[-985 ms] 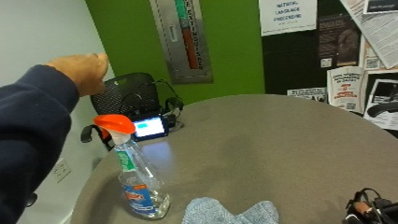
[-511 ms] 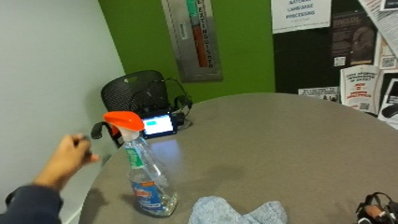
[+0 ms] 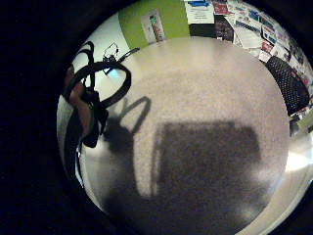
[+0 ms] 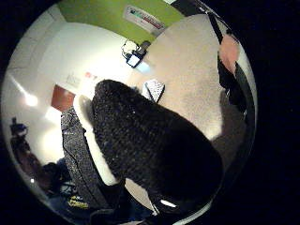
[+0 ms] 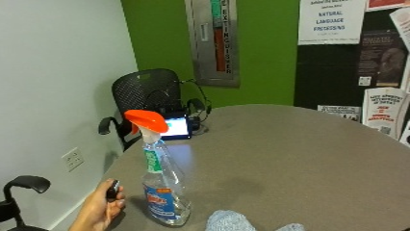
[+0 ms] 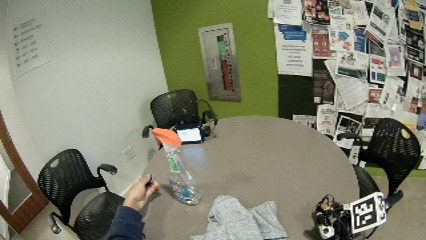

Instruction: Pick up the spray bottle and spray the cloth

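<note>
Spray bottle (image 5: 159, 175) upright on table (image 5: 288, 154), cloth (image 6: 236, 220) beside

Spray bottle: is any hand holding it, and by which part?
No. The spray bottle stands unheld on the table; the bare hand beside it pinches a small black object.

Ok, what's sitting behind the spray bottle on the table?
Behind the clear spray bottle with the orange trigger, near the round grey table's far edge, a small device with a lit screen and black cables. A black mesh chair stands beyond. The bottle's orange head overlaps the screen's corner.
</note>
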Action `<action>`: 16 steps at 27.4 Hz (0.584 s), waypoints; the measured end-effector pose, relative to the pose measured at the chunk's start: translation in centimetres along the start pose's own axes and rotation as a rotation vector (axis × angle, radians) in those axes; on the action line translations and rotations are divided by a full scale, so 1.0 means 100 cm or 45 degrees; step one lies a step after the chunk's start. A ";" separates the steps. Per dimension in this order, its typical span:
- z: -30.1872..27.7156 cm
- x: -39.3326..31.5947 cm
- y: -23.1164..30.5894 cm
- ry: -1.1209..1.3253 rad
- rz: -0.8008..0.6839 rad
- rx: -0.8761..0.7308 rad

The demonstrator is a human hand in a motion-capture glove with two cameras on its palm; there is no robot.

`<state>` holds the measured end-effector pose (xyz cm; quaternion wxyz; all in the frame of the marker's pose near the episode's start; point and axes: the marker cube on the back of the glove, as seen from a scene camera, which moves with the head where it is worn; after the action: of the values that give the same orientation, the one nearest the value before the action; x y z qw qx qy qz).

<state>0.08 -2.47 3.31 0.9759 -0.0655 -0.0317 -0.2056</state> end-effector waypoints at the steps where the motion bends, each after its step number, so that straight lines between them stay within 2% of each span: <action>1: 0.001 0.003 0.005 -0.008 0.016 0.001; 6: 0.012 0.007 0.020 -0.055 0.059 -0.013; 16: 0.018 0.001 0.026 -0.104 0.025 -0.012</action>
<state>1.20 0.07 4.84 0.9754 -0.0787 -0.0700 -0.1935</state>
